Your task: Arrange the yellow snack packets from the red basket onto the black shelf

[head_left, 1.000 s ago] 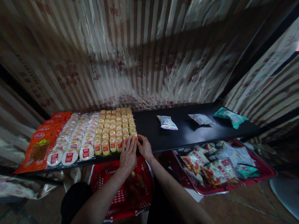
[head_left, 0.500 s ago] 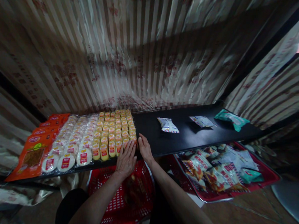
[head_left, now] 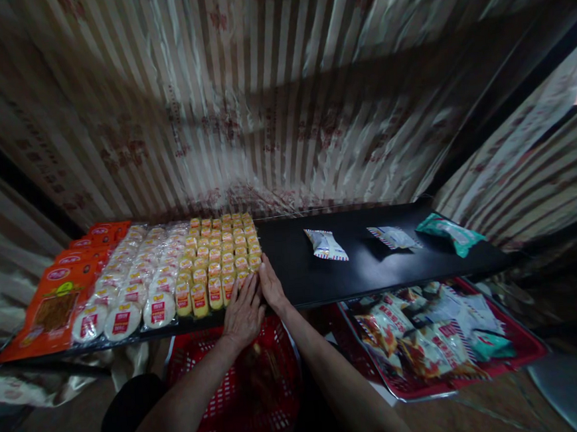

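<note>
Several rows of small yellow wrapped cakes stand on the black shelf. My left hand rests with stretched fingers against the front of the right-hand rows, hiding some cakes. Along the right side of the same rows my right hand lies flat, fingers extended and touching the end cakes. Neither hand grips anything. To the left of the yellow cakes are rows of round white wrapped cakes, and beyond them overlapping orange bags.
Further right on the shelf lie two white packets, a nearer one and a farther one, and a green packet. Below are a red basket and another red basket full of snack bags. A striped curtain hangs behind.
My right hand has shifted slightly left and up against the side of the yellow cakes. My left hand stays at their front. The camera view has moved a little.
</note>
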`<state>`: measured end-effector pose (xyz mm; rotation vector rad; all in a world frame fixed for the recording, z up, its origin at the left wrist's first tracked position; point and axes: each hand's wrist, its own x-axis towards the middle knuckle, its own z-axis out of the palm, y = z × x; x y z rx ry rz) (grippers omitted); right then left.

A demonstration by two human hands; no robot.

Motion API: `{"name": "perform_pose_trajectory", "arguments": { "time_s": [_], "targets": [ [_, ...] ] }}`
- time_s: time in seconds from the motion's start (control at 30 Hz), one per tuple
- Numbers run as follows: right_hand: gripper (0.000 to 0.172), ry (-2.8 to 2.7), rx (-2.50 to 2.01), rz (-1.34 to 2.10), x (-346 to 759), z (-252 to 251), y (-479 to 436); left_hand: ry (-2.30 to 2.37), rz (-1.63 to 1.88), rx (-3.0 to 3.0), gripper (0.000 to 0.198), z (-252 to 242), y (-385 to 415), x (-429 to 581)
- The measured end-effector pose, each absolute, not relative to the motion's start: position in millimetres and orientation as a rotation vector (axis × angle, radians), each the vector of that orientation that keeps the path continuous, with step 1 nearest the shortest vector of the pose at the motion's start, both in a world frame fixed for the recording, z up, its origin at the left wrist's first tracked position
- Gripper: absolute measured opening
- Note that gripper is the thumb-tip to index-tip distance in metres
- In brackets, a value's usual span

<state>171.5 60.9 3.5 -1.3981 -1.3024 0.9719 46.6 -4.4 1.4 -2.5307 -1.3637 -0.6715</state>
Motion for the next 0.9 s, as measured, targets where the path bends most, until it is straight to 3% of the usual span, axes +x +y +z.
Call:
{"name": "perform_pose_trajectory", "arguments": {
  "time_s": [0.27, 0.47, 0.7, 0.9],
  "targets": [
    [0.090, -1.281, -1.375, 0.989, 175.9, 16.9, 87.0, -1.376, -0.655, -2.541, 0.046, 2.7, -4.1, 47.8],
    [0.079, -1.343, -1.272, 0.973, 172.2, 15.1, 86.8, -1.391, -0.670, -2.529, 0.047, 2.9, -3.5, 49.0],
    [0.085, -1.198, -1.356, 0.999, 179.3, 12.2, 108.5, -1.344, -0.653, -2.479, 0.050, 1.6, -2.9, 48.3],
    [0.074, -1.223, -1.334, 1.047, 178.3, 10.0, 128.2, -1.328, -0.634, -2.471, 0.053, -0.4, -1.9, 47.4]
  ]
}}
